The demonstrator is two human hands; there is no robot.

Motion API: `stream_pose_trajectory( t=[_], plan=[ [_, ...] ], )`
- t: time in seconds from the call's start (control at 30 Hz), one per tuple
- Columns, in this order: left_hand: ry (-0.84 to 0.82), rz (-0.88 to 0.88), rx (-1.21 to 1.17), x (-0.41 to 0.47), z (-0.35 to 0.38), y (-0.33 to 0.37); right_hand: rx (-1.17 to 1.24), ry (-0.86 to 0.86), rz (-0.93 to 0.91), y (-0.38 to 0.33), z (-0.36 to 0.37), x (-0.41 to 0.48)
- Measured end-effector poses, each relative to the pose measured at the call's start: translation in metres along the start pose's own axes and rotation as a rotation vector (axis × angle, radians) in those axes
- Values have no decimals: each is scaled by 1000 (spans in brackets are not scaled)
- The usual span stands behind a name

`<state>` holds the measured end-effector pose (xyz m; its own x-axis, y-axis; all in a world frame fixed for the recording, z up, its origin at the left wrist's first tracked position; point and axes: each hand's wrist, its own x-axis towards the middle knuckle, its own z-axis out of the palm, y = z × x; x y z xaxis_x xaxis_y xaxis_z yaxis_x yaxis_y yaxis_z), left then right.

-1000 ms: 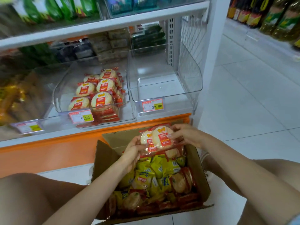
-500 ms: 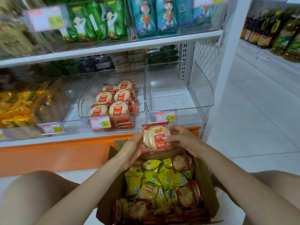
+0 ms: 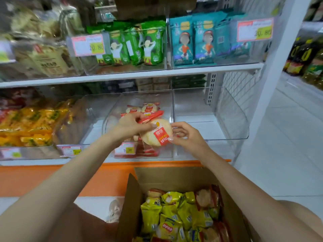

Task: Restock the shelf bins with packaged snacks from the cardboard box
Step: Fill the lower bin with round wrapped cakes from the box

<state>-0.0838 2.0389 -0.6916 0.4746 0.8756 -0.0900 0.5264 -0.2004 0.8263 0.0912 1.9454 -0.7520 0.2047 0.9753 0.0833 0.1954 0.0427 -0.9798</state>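
Both hands hold one rice cracker pack point(image 3: 155, 132) over the clear bin point(image 3: 111, 119): the left hand point(image 3: 130, 125) grips its top edge, the right hand point(image 3: 185, 135) pinches its lower side.

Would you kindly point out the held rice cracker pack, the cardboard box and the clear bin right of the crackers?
rice cracker pack point(image 3: 151, 135): head view, pale round face.
cardboard box point(image 3: 174, 177): head view, far inner wall.
clear bin point(image 3: 231, 119): head view, right side wall.

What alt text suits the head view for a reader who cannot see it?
The left hand and right hand hold a round cracker pack at the front of a clear shelf bin that holds matching packs. Below, an open cardboard box holds yellow snack bags.
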Motion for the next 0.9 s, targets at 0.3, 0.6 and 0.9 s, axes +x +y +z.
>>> stream_pose_trajectory(
  t=[0.3, 0.6, 0.9],
  plan=[
    [272, -114, -89, 159, 22, 2, -180, 217, -93, 10, -2, 30],
    [150, -197, 451, 215, 63, -13, -189, 158, -96, 21, -7, 42],
    [240, 23, 349, 165, 53, -11, -203, 136, -83, 21, -10, 37]
  ],
)
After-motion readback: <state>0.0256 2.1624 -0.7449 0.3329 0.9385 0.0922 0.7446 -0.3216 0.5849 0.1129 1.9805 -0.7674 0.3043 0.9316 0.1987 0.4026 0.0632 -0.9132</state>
